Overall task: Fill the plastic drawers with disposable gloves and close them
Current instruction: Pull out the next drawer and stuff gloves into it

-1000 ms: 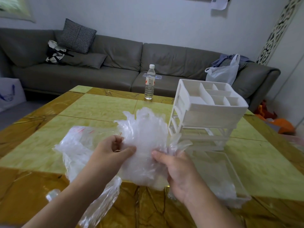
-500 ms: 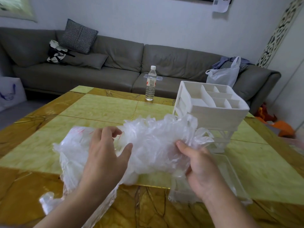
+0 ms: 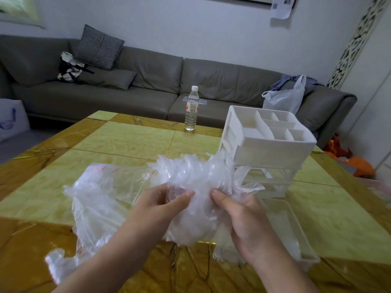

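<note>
Both hands grip a crumpled wad of clear disposable gloves [image 3: 196, 180] above the table. My left hand [image 3: 160, 206] pinches its left side with the thumb on top. On the other side my right hand [image 3: 245, 216] holds the wad. A clear zip bag [image 3: 101, 199] with a red seal lies to the left, partly under my left forearm. The white plastic drawer unit [image 3: 268, 144] stands at the right, its top tray split into compartments. A clear pulled-out drawer [image 3: 289, 227] lies on the table in front of the unit, right of my right hand.
A yellow and amber tiled table [image 3: 127, 140] carries everything. A water bottle [image 3: 191, 108] stands at its far edge. Behind it runs a grey sofa [image 3: 148, 81] with cushions, a tote bag and a white plastic bag [image 3: 285, 98]. Orange items [image 3: 357, 166] lie on the floor at right.
My hands spread the glove wad wide half a second ago and have now drawn back together, bunching it at the centre. The wad sits slightly lower and nearer to me.
</note>
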The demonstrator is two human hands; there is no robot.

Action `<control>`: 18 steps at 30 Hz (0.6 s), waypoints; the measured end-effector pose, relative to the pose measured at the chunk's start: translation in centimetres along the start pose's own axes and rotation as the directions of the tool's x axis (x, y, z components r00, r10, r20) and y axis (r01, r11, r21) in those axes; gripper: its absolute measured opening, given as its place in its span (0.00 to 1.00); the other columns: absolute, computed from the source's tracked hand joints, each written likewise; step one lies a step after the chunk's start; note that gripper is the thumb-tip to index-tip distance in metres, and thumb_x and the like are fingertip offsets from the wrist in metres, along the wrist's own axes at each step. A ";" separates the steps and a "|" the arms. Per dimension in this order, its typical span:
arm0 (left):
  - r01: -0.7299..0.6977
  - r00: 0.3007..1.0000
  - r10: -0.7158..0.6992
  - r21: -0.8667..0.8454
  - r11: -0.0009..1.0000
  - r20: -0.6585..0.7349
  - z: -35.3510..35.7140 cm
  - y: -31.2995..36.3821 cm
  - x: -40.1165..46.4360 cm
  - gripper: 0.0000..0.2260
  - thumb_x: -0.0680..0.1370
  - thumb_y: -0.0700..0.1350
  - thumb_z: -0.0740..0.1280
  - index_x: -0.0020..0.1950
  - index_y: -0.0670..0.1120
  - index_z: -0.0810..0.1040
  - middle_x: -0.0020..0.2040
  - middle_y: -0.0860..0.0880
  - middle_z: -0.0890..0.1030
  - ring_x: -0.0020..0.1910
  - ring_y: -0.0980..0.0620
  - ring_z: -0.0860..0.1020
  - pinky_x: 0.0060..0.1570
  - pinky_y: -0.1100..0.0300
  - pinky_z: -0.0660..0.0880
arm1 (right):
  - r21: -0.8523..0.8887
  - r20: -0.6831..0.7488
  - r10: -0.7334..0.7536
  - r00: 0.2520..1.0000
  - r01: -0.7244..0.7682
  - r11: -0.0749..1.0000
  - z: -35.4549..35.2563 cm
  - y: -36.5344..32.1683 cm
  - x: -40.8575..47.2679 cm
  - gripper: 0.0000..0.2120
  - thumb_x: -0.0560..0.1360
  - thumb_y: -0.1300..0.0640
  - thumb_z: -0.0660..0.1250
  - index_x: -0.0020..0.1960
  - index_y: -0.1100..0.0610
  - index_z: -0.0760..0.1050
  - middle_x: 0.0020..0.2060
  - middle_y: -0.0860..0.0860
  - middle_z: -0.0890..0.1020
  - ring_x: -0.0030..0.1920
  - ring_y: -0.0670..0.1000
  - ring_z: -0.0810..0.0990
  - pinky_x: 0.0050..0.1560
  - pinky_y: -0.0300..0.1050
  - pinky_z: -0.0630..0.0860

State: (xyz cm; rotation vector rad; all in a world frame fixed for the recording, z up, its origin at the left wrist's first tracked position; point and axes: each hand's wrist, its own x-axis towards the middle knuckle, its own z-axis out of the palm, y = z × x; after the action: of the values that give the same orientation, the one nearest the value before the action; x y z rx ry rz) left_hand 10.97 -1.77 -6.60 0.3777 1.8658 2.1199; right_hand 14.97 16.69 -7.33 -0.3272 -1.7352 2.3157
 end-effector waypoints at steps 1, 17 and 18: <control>-0.020 0.999 0.020 0.013 1.000 -0.035 -0.1 0.1 0.0 0.12 0.78 0.47 0.73 0.46 0.36 0.81 0.40 0.41 0.81 0.40 0.43 0.79 0.45 0.49 0.74 | -0.014 -0.005 -0.006 1.000 0.006 1.000 0.1 0.0 0.0 0.08 0.79 0.67 0.71 0.56 0.66 0.85 0.52 0.66 0.87 0.56 0.68 0.86 0.61 0.64 0.82; 0.058 0.974 -0.041 0.071 0.996 -0.223 -0.5 -0.1 0.2 0.03 0.77 0.37 0.74 0.45 0.43 0.87 0.42 0.40 0.87 0.38 0.42 0.86 0.41 0.51 0.80 | -0.167 -0.084 -0.076 0.994 0.061 0.984 0.2 0.6 0.3 0.16 0.68 0.61 0.82 0.54 0.62 0.84 0.47 0.62 0.89 0.48 0.63 0.89 0.54 0.65 0.85; 0.028 0.967 -0.013 0.054 0.998 -0.256 -1.1 0.1 0.5 0.03 0.77 0.38 0.74 0.45 0.42 0.87 0.41 0.40 0.87 0.37 0.44 0.85 0.42 0.51 0.80 | -0.145 -0.080 -0.068 0.994 0.056 0.988 0.0 0.4 0.4 0.19 0.66 0.60 0.82 0.55 0.63 0.83 0.48 0.65 0.87 0.49 0.63 0.88 0.53 0.64 0.85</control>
State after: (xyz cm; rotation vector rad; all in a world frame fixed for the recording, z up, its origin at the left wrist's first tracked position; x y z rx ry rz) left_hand 10.08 -2.63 -6.63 0.0986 2.0622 2.1927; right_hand 14.59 16.69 -7.77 -0.3852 -1.8465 2.1086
